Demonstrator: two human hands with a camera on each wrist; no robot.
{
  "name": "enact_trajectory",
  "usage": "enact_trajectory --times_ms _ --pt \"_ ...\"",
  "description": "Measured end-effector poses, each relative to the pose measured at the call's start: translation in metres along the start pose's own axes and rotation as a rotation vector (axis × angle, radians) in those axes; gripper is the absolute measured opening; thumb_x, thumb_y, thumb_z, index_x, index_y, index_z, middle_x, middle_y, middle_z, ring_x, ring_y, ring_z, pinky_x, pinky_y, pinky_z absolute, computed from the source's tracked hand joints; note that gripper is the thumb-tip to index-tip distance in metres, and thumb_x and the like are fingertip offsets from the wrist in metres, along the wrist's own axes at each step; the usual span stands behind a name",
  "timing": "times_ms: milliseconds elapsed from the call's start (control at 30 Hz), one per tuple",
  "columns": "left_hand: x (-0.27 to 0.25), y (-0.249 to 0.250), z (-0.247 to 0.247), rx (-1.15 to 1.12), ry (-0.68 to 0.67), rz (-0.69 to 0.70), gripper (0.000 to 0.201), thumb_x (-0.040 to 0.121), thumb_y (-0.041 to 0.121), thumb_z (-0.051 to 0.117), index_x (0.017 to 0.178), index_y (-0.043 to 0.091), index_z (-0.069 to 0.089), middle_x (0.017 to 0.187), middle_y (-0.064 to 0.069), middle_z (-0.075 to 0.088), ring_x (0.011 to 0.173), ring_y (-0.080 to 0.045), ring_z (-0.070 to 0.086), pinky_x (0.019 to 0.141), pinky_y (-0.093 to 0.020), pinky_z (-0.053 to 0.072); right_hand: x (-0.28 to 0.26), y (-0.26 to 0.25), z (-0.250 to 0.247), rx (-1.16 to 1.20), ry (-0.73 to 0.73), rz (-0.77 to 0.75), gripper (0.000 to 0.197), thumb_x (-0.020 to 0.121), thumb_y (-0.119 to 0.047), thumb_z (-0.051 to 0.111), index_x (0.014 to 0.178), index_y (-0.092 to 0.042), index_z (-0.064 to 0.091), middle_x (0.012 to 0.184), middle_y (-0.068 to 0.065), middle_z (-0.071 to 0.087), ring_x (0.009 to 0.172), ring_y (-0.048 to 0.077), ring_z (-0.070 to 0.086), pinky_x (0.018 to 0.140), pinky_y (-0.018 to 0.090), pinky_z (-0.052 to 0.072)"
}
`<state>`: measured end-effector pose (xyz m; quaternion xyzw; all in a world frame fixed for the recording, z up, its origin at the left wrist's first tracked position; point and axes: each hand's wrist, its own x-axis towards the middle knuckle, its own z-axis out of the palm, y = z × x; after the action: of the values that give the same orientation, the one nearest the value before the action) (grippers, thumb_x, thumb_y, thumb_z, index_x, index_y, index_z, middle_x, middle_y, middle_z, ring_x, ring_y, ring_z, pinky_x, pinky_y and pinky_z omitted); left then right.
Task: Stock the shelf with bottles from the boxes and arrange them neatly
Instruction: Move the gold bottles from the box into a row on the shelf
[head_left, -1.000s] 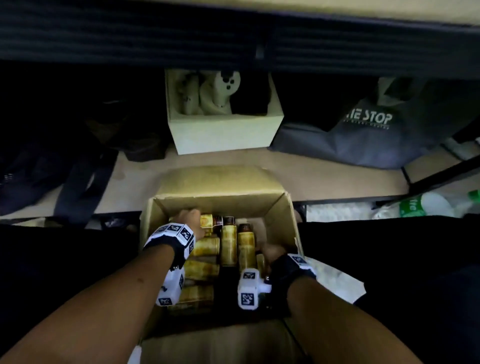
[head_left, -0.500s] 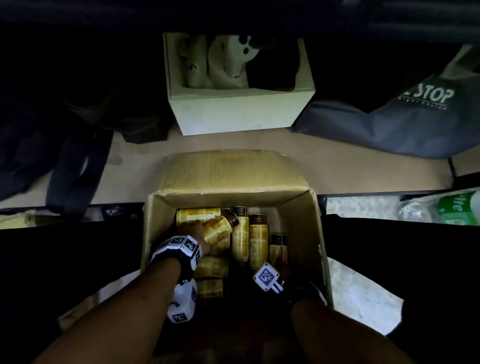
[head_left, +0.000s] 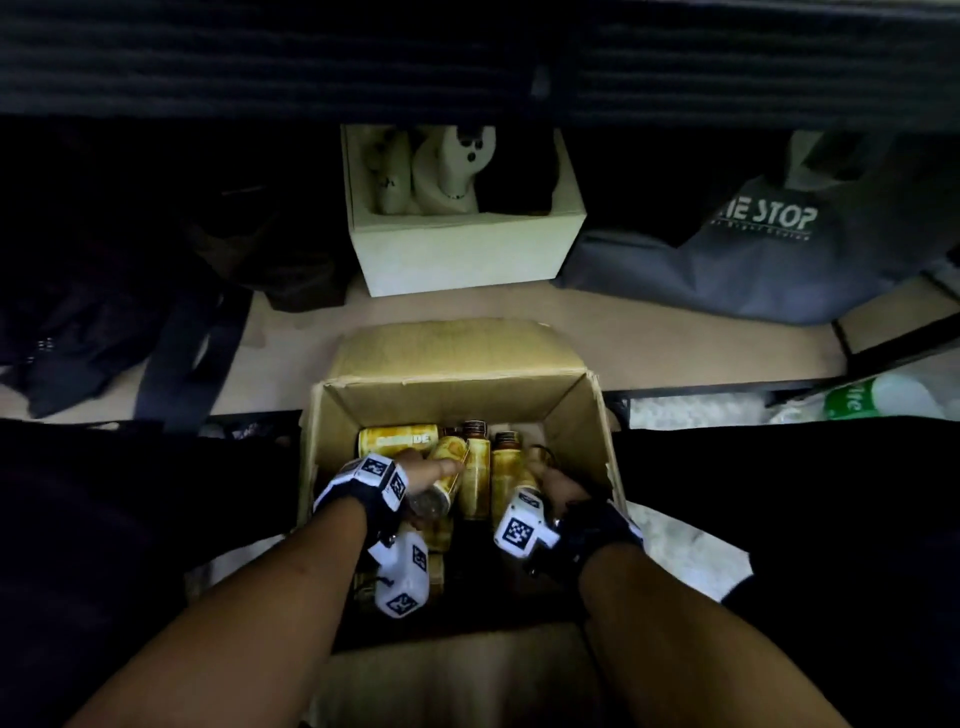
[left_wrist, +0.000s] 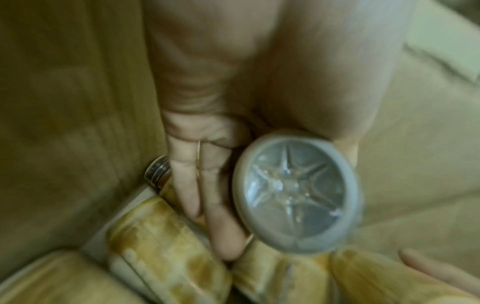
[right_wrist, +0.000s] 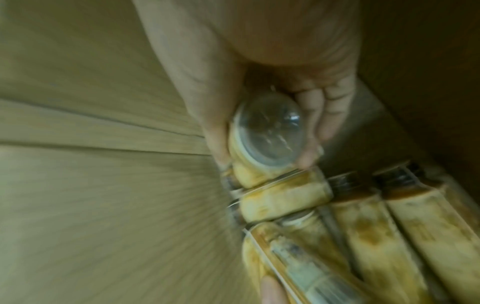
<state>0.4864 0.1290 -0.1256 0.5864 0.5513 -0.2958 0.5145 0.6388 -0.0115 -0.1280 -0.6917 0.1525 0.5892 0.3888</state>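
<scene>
An open cardboard box (head_left: 457, 395) sits in front of me and holds several yellow-labelled bottles with dark caps (head_left: 475, 470). My left hand (head_left: 423, 470) grips one bottle (head_left: 441, 480) at the box's left, its clear base (left_wrist: 296, 193) facing the wrist camera. My right hand (head_left: 558, 486) is at the box's right side, fingers wrapped round another bottle (right_wrist: 270, 135) seen base-on. More bottles (right_wrist: 363, 226) lie side by side under both hands. The low shelf board (head_left: 649, 343) runs just beyond the box.
On the shelf stand a white box (head_left: 462, 249) with pale ghost-like figures, a grey bag (head_left: 753, 260) at right, and dark bags and straps (head_left: 130, 322) at left. A green-labelled plastic bottle (head_left: 872, 397) lies at far right. The box's near flap (head_left: 452, 670) hangs toward me.
My left hand has tilted and raised a bottle from the left stack. My right hand has gone deeper into the right side of the box and closed round a bottle.
</scene>
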Motion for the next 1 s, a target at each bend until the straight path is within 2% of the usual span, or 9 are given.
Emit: enact_trajectory --times_ms 100,167,200,300,400,567,733,800,1000 --pt "-0.019 0.002 -0.003 -0.115 0.016 0.026 0.094 0.075 0.072 0.058 0.144 0.011 0.038 0.145 -0.012 0.044 0.126 -0.031 0.048 0.104 -0.036 0.040 -0.025 -0.012 0.013 -0.105 -0.108 -0.020 0.051 0.097 -0.031 0.057 0.138 -0.001 0.047 0.101 0.009 0.063 0.066 0.015 0.067 0.060 0.027 0.056" --pt "-0.030 0.001 -0.004 -0.260 0.007 0.039 0.108 0.054 0.079 0.069 0.136 0.013 0.050 0.130 -0.010 0.059 0.113 -0.030 0.060 0.101 -0.041 0.046 -0.047 -0.014 0.021 -0.131 -0.223 -0.010 0.048 0.091 -0.036 0.066 0.125 -0.004 0.058 0.094 0.013 0.072 0.062 0.019 0.071 0.056 0.028 0.057" --pt "-0.039 0.000 -0.004 -0.374 -0.017 0.057 0.098 0.054 0.073 0.075 0.129 0.013 0.057 0.118 -0.009 0.067 0.103 -0.028 0.065 0.097 -0.044 0.050 -0.056 -0.016 0.023 -0.143 -0.276 -0.035 0.037 0.092 -0.034 0.064 0.116 -0.005 0.062 0.087 0.011 0.074 0.061 0.018 0.071 0.054 0.026 0.056" --pt "-0.071 -0.001 -0.007 -0.604 -0.069 0.128 0.049 0.079 0.036 0.075 0.116 0.006 0.064 0.103 -0.012 0.073 0.091 -0.028 0.069 0.095 -0.048 0.051 -0.082 -0.024 0.022 -0.229 -0.342 -0.141 0.028 0.091 -0.023 0.067 0.112 -0.005 0.065 0.092 0.011 0.075 0.079 0.023 0.072 0.077 0.036 0.060" --pt "-0.097 -0.004 -0.014 -0.565 -0.031 0.268 0.034 0.080 0.022 0.076 0.110 0.010 0.066 0.111 -0.011 0.071 0.104 -0.028 0.066 0.099 -0.051 0.048 -0.111 -0.037 0.018 -0.328 -0.314 -0.289 0.040 0.081 -0.004 0.074 0.120 -0.002 0.065 0.111 0.017 0.071 0.094 0.030 0.070 0.085 0.045 0.057" --pt "-0.142 0.015 -0.038 -0.688 0.029 0.559 0.074 0.070 -0.013 0.069 0.136 0.011 0.047 0.121 -0.010 0.066 0.117 -0.028 0.058 0.101 -0.053 0.044 -0.167 -0.072 0.018 -0.318 -0.345 -0.571 0.062 0.074 0.011 0.073 0.130 -0.008 0.056 0.118 0.012 0.070 0.111 0.027 0.066 0.095 0.047 0.052" --pt "-0.227 0.057 -0.077 -0.467 0.259 0.947 0.059 0.075 0.003 0.076 0.129 0.008 0.052 0.118 -0.003 0.065 0.104 -0.008 0.065 0.086 -0.024 0.053 -0.240 -0.108 0.015 -0.349 -0.286 -0.949 0.054 0.072 0.001 0.080 0.121 -0.016 0.062 0.112 0.005 0.073 0.108 0.022 0.068 0.097 0.051 0.051" --pt "-0.265 0.071 -0.090 -0.419 0.347 1.073 0.050 0.077 0.006 0.076 0.123 0.006 0.056 0.111 -0.001 0.068 0.095 -0.001 0.066 0.081 -0.017 0.053 -0.276 -0.124 0.013 -0.378 -0.252 -1.088 0.054 0.071 -0.004 0.082 0.120 -0.017 0.061 0.110 0.001 0.073 0.104 0.016 0.069 0.092 0.045 0.055" --pt "-0.360 0.118 -0.123 -0.208 0.627 1.268 0.054 0.063 0.032 0.088 0.111 0.020 0.067 0.103 0.007 0.073 0.097 -0.006 0.068 0.089 -0.033 0.055 -0.370 -0.168 0.007 -0.378 -0.158 -1.427 0.054 0.068 -0.001 0.084 0.114 -0.016 0.061 0.103 -0.002 0.074 0.094 0.006 0.071 0.081 0.024 0.058"
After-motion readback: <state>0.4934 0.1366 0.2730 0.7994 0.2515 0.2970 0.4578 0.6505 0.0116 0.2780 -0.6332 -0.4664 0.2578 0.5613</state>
